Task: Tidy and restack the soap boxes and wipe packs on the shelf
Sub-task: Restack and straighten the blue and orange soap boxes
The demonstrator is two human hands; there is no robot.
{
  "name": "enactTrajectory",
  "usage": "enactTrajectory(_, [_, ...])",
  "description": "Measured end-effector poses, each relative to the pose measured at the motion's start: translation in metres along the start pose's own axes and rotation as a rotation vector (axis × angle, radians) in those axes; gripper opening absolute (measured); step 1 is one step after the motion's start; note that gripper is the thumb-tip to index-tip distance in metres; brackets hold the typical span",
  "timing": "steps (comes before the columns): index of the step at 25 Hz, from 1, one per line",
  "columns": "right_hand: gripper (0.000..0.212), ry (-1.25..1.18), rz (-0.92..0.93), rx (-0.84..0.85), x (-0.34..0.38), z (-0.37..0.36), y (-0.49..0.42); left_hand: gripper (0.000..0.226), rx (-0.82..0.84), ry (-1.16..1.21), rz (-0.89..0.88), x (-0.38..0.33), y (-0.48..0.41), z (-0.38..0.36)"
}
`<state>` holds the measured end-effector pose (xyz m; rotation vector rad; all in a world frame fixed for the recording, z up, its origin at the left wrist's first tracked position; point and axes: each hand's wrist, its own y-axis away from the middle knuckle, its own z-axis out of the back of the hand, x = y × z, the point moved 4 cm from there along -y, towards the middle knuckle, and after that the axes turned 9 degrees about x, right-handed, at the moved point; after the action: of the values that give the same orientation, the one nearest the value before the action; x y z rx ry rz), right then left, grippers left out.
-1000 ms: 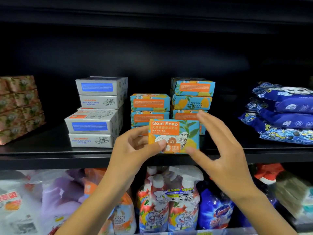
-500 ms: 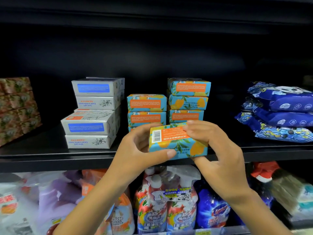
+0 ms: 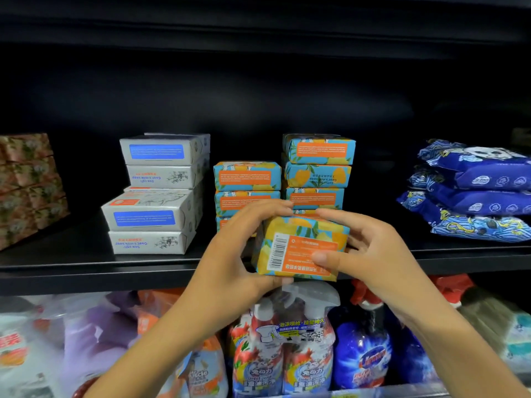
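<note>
Orange-and-turquoise lemon-print cardboard soap box sits between both hands, just in front of the black metal shelf at its front lip. It is tilted so the orange label face with the barcode looks toward the camera, its print upside down. The left hand grips the box's left end, fingers curled over the top edge and thumb tucked under the bottom edge. The right hand clasps the right end, its thumb pressed flat on the orange face and its fingers lying along the top. Whether the box touches the shelf cannot be told.

Directly behind the box stand two stacks of matching lemon-print soap boxes: a shorter left stack and a taller right stack, touching side by side. Left of them rises an uneven pile of white soap boxes with blue labels, and further left, brown floral boxes. Well to the right lie stacked dark blue plastic wipe packs. Below the shelf stand trigger spray bottles.
</note>
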<state>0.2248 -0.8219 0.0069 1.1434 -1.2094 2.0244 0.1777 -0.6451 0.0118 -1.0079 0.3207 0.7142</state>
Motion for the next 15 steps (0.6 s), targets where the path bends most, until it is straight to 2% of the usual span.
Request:
enactTrajectory(2, [0.053, 0.070, 0.067, -0.020, 0.005, 0.001, 0.000, 0.063, -0.019, -0.050, -0.022, 0.000, -0.001, 0.002])
enactTrajectory(4, [0.048, 0.105, 0.141, -0.091, 0.008, -0.001, 0.002, 0.070, -0.007, 0.015, 0.021, 0.003, -0.001, 0.005])
enactTrajectory(6, [0.046, 0.201, 0.248, -0.184, 0.012, -0.005, 0.004, 0.076, -0.009, 0.228, 0.114, 0.004, -0.001, 0.008])
enactTrajectory(8, [0.046, 0.441, 0.415, -0.258, 0.019, -0.012, 0.008, 0.073, -0.072, 0.406, 0.215, 0.006, -0.001, 0.011])
enactTrajectory(11, [0.044, 0.674, 0.634, -0.298, 0.022, -0.023, 0.015, 0.070, -0.108, 0.428, 0.275, 0.007, 0.000, 0.010])
enactTrajectory(15, [0.048, 0.709, 0.689, -0.299, 0.019, -0.029, 0.015, 0.059, -0.171, 0.398, 0.259, 0.006, 0.004, 0.008])
